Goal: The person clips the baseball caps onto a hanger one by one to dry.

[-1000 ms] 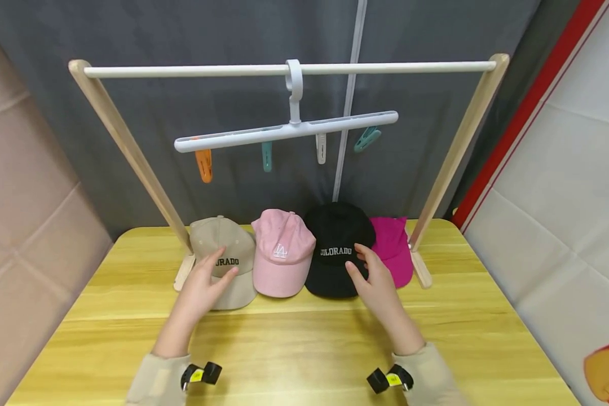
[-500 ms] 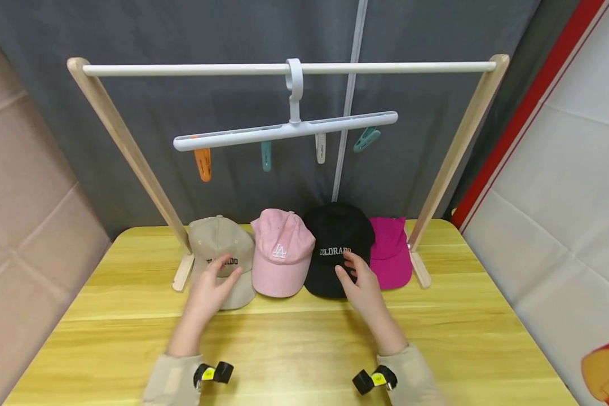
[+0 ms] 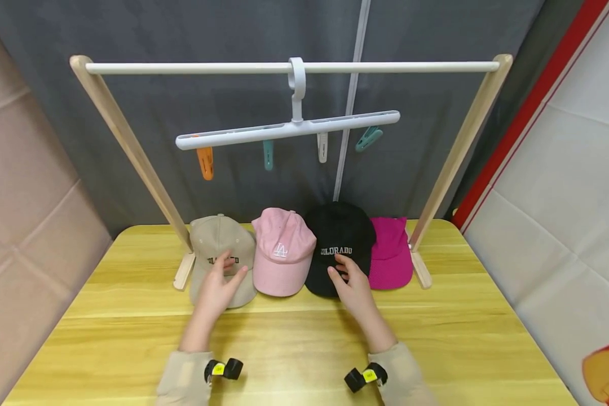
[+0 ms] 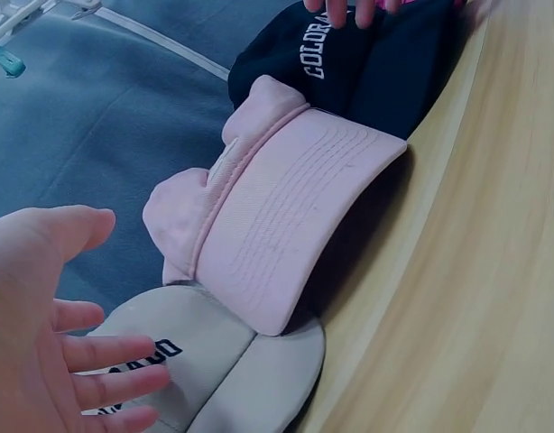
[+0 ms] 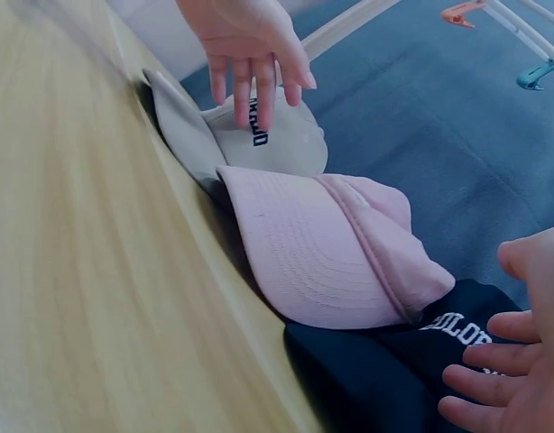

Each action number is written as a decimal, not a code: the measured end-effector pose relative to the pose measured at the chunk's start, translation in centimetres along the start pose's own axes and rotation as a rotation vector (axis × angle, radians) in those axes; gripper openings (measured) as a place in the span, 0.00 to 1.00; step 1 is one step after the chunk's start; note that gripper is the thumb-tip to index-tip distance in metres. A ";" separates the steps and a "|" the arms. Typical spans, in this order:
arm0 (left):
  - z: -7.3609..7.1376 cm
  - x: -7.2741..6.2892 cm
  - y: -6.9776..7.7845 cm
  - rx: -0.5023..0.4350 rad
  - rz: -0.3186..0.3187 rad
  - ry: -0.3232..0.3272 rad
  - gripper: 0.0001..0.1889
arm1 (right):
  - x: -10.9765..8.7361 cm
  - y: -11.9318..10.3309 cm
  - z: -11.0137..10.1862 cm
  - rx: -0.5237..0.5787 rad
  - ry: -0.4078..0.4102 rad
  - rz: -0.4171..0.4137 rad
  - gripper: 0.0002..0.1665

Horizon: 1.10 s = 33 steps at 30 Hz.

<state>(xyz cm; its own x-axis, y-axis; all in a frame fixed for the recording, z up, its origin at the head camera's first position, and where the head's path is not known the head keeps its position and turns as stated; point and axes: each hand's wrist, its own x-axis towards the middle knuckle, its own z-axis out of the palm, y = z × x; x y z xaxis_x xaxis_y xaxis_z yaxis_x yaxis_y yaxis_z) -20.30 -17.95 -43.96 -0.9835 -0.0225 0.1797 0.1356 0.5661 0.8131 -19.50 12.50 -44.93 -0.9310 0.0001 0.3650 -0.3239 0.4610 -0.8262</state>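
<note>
Above the beige cap [image 3: 218, 237] hovers my left hand [image 3: 218, 287], fingers spread and holding nothing. My right hand [image 3: 355, 290] is over the brim of the black cap [image 3: 335, 225], its fingers loose and nothing in them. Between those two caps lies a pink cap [image 3: 283, 276] with white letters, untouched; its curved brim shows in the left wrist view [image 4: 286, 207]. A magenta cap [image 3: 392, 265] sits at the right end of the row, partly behind the black one. In the right wrist view both hands appear apart from the caps.
A wooden rack with a white rod [image 3: 182, 69] stands over the caps. From it hangs a white hanger [image 3: 254, 134], tilted, with an orange clip [image 3: 205, 163], two teal clips and a white clip [image 3: 322, 148]. A grey curtain [image 3: 157, 124] is behind.
Both hands have moved inward, the left to the right and the right to the left, from the black cap's right side to over its brim. The caps and hanger stay put.
</note>
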 end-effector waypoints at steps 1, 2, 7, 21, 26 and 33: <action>0.1 0.0 0.0 -0.005 -0.003 0.000 0.36 | 0.0 0.0 0.1 0.003 -0.002 0.004 0.24; 0.2 0.0 0.0 -0.011 -0.007 0.000 0.36 | 0.0 0.1 0.3 0.006 -0.005 0.008 0.24; 0.8 0.1 -0.1 -0.075 -0.039 -0.001 0.36 | -0.1 0.4 0.8 0.022 -0.003 0.015 0.23; 1.8 0.4 0.0 -0.126 -0.079 -0.018 0.37 | -0.2 0.1 1.8 0.129 -0.019 0.126 0.24; 2.2 0.5 0.0 -0.132 -0.092 -0.031 0.36 | -0.1 0.2 2.1 0.128 -0.040 0.134 0.24; 2.6 0.9 0.0 -0.137 -0.116 -0.066 0.34 | 0.2 0.0 2.3 0.126 -0.077 0.115 0.23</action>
<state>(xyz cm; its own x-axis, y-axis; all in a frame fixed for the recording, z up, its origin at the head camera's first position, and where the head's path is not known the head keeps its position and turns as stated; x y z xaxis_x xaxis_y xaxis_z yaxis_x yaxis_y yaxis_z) -21.47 -15.77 -45.23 -0.9986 -0.0247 0.0472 0.0313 0.4454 0.8948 -20.11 10.47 -45.82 -0.9717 -0.0236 0.2352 -0.2286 0.3468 -0.9096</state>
